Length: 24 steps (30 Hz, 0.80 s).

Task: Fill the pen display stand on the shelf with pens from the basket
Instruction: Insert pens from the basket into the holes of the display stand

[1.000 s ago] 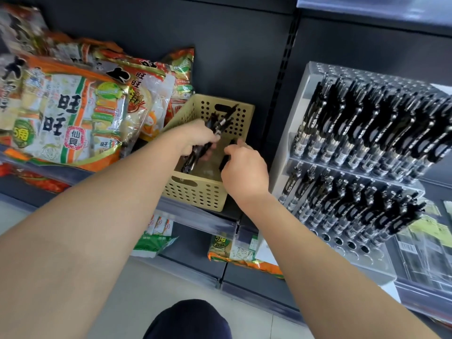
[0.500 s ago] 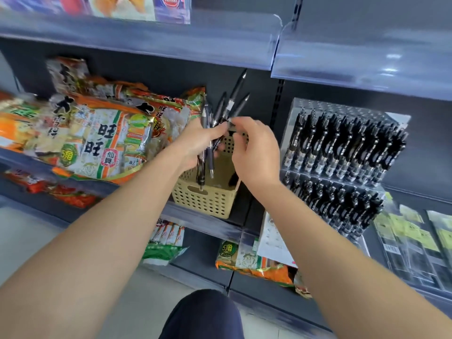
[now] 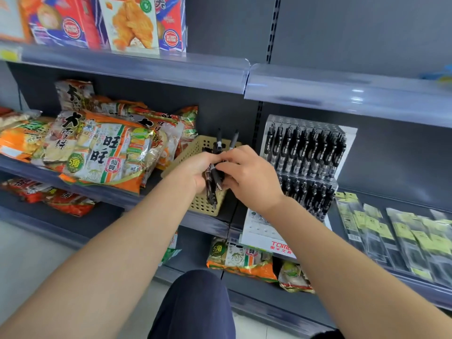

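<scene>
The left hand (image 3: 195,171) is wrapped around a bundle of black pens (image 3: 214,177), its fingers curled tight so the lot stands roughly upright in front of the basket (image 3: 208,206); held that way, the bundle serves as a ready supply, and the other hand need not go back to the basket for each pen. The right hand (image 3: 249,177) is closed in against the bundle, its fingertips pinched on one or two of the pens near their middle, most likely to pull a single pen free; exactly how many it grips is hidden by the knuckles. Two pen ends stick up above both hands. The basket sits on the middle shelf (image 3: 117,199), just left of the stand (image 3: 305,152), with snack bags (image 3: 97,152) on its other side. The stand rises in steps, so each row shows above the one in front. Its two upper rows look packed with black pens, while the white front tier (image 3: 259,228) shows bare holes, so I judge the new pens belong there, low and near the right wrist.
</scene>
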{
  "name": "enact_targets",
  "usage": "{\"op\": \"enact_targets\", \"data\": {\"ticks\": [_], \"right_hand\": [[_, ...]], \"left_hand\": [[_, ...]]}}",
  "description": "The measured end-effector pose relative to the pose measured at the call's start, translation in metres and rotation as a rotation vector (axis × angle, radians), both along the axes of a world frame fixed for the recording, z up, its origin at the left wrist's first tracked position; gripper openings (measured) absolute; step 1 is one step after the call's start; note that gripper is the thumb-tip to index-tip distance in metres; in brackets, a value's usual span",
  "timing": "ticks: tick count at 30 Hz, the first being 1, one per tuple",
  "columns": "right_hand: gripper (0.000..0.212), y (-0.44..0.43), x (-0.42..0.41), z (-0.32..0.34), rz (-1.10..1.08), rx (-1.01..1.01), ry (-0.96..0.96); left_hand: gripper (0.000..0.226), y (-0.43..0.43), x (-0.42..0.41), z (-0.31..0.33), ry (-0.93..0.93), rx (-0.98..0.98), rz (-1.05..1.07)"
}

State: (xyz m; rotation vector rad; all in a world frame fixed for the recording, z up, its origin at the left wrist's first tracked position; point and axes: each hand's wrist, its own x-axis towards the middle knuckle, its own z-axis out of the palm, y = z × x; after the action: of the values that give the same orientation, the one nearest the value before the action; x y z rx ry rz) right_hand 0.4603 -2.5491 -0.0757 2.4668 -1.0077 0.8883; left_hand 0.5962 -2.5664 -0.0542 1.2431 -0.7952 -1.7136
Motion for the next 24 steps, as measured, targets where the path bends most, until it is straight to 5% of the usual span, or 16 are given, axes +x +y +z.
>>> {"op": "enact_targets", "data": {"ticks": [7,11,18,24], "right_hand": [[0.029,0.020,-0.015,0.001,-0.005,-0.159,-0.039],[0.026,0.033,-0.019,0.011,-0.089,-0.117,-0.225],[0.009,0.045,-0.016,0.034,-0.128,0.360,-0.811],[0.006,0.053,-0.031,0.038,0.084,0.850,-0.900]], "left_hand": [[0.017,0.018,-0.007,0.007,0.087,-0.044,-0.040],[0.016,0.024,-0.009,0.003,0.092,-0.044,-0.069],[0.009,0.041,-0.022,-0.020,0.072,-0.190,-0.154],[0.011,0.037,-0.028,-0.035,0.010,-0.125,-0.331]]}}
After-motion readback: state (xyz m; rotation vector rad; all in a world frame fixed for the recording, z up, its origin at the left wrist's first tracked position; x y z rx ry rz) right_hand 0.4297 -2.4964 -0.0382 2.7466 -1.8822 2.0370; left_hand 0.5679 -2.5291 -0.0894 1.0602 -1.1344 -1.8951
